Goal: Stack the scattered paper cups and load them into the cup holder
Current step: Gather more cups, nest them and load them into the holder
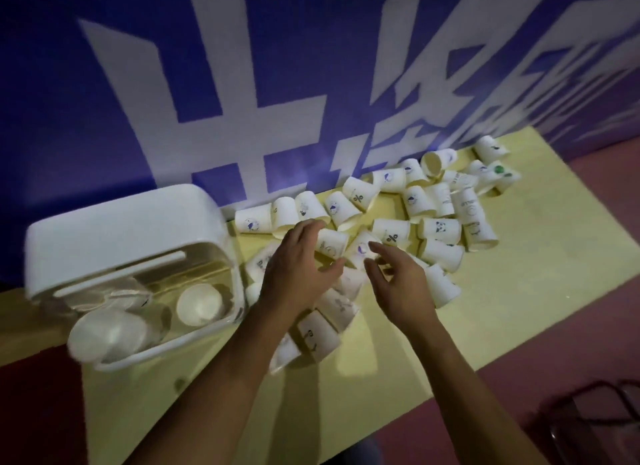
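Paper cups (440,229) are all over the yellow table (519,291), mostly tipped on their sides, spread from just beside the white cup holder (121,229) out to the far right corner. The holder's at the table's left end with some cups already in it. Left hand (298,270) and right hand (398,284) are over the pile, grip open on both, fingers spread, nothing held.

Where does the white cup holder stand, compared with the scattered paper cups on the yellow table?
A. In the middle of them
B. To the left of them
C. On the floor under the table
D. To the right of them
B: the white cup holder stands at the left end of the yellow table, and the paper cups lie scattered to its right.
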Tool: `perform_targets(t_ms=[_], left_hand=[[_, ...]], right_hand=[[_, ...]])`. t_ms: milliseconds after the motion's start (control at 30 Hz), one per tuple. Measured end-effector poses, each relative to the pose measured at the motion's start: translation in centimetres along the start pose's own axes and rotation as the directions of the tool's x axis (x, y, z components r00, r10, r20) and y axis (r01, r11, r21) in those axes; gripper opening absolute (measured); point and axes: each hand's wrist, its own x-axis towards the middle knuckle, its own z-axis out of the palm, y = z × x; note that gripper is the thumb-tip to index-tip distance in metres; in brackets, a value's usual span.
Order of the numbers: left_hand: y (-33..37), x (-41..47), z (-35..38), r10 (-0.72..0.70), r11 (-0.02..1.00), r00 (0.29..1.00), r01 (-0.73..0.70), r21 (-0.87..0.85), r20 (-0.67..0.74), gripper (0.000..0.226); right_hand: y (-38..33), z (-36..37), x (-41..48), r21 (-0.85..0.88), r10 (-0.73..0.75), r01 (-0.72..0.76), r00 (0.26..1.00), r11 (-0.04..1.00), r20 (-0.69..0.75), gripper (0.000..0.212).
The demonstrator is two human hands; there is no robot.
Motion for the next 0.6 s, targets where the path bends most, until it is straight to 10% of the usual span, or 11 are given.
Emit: perform_targets(t_ms=[600], left_hand=[[3.6,21.5,15.6,-0.046,0.857,0.932,-0.148,0.493,0.359,0.076]], right_hand=[[16.3,-12.4,15.8,-0.006,0.078,-0.078,0.996,0.997,0.034,0.030]])
